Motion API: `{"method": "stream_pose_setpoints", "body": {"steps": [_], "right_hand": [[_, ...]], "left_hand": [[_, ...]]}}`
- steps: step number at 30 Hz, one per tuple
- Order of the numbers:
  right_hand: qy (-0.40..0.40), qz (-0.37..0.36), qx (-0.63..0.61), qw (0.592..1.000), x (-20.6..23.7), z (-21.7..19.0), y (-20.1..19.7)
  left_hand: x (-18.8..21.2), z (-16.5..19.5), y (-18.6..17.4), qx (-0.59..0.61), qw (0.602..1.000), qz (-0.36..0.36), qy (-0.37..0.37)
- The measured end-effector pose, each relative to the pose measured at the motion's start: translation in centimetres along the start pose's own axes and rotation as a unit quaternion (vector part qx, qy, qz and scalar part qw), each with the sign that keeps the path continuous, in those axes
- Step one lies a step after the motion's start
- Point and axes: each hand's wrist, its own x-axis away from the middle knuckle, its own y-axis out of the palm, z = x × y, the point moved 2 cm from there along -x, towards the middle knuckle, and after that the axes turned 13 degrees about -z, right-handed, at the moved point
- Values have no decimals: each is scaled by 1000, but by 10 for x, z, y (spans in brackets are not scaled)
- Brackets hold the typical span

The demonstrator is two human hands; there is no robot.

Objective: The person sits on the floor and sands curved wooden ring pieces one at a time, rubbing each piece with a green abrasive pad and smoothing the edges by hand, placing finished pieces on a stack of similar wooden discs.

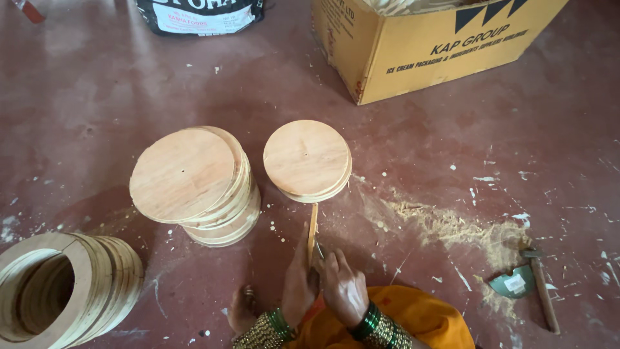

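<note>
I see both hands closed on a thin wooden stick (312, 227) — left hand (298, 281), right hand (343, 287) — its tip touching the small disc stack (307, 159), sawdust (452, 226) nearby.

Stick: I see a thin, pale wooden strip (312, 229) standing almost upright (slightly tilted) at the near edge of the small disc stack.
Grip: its lower end is hidden between both hands.
Blade: a small metal tip (319, 249) touches it.
</note>
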Motion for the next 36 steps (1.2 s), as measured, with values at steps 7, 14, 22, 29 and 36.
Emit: {"method": "stream_pose_setpoints", "body": {"steps": [7,14,22,29,36], "right_hand": [[-5,65,13,998,-12,2,-2],[2,41,-17,999,-16,-4,-13],[43,35,-49,997,-21,-3,-18],[50,1,-19,999,-25,-2,-22],[-36,66,-2,997,-18,-23,-39]], "left_hand": [[-12,-7,-3,170,985,-6,-10],[-9,-9,-6,154,987,-41,23],[-9,-9,-1,-19,999,-32,-2],[-5,-3,3,152,985,12,-76],[-8,-10,0,171,984,-59,0]]}}
